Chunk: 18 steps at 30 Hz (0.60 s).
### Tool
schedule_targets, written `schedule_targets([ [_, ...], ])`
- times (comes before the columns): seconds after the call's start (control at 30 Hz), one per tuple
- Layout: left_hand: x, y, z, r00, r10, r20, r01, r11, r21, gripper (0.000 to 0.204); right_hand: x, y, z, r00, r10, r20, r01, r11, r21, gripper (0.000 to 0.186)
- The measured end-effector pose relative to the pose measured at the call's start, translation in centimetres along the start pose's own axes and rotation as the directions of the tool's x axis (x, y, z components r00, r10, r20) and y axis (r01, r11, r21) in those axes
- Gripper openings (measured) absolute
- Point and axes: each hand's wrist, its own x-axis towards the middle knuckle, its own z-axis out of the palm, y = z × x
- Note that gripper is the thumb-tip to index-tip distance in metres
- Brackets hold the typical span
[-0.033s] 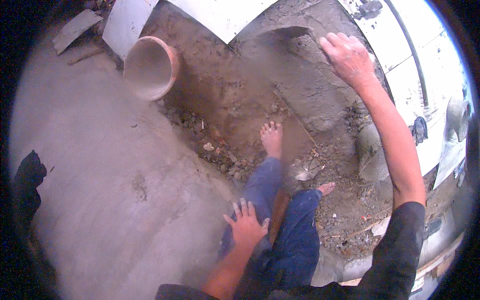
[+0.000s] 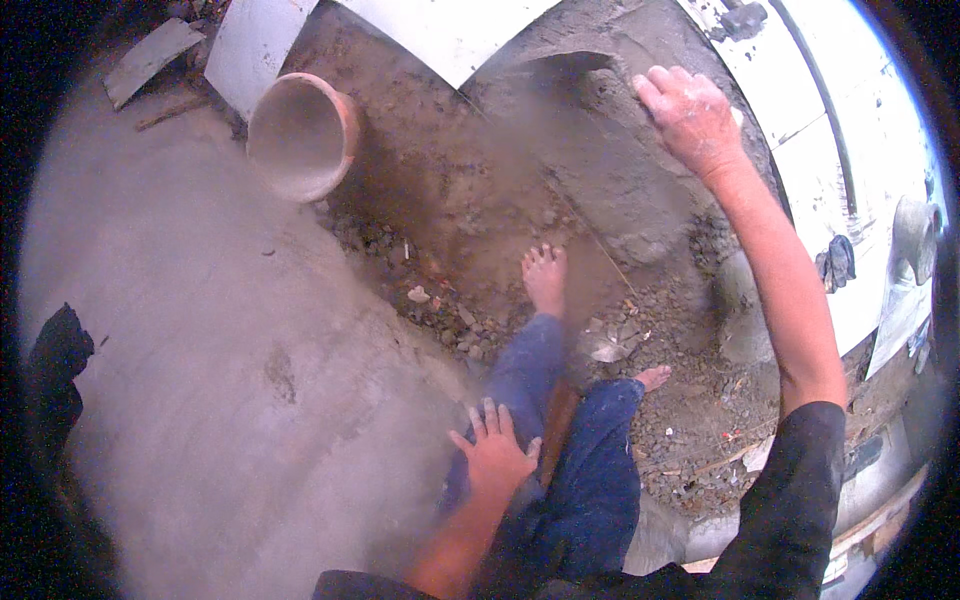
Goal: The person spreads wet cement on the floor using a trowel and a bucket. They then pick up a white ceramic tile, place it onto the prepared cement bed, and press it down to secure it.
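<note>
My left hand (image 2: 492, 450) rests open, fingers spread, on my left thigh in blue trousers (image 2: 525, 365). My right hand (image 2: 688, 115) is raised at the upper right, fingers curled at the edge of a grey, sandy mortar heap (image 2: 630, 220); what they hold, if anything, is hidden, and a small pale patch shows beside the knuckles. My bare feet (image 2: 545, 280) are on dirt and rubble. A terracotta bowl (image 2: 300, 135) with a grey-coated inside lies left of the dirt patch.
A smooth grey cement floor (image 2: 230, 370) spans the left. White panels (image 2: 460, 30) lie along the top, white tiles (image 2: 830, 120) with a dark hose on the right. A grey round object (image 2: 915, 235), a black crumpled item (image 2: 838, 262) and broken board pieces (image 2: 150, 60) lie around.
My right hand and forearm have shifted very slightly left, and more of the pale patch beside the knuckles shows. My left hand stays on the thigh.
</note>
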Motion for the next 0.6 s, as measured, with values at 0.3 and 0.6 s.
schedule_targets([
  [0.3,0.2,-0.5,-1.3,0.999,0.021,0.038,-0.021,1.000,0.001,0.090,-0.8,-2.8,6.1,0.902,0.319,0.289,-0.383,0.902,0.200,0.036],
  [0.6,0.5,-1.0,-1.5,0.999,0.027,0.039,-0.027,1.000,-0.002,0.087,1.4,4.1,9.3,0.686,0.673,0.275,-0.726,0.653,0.214,0.034],
])
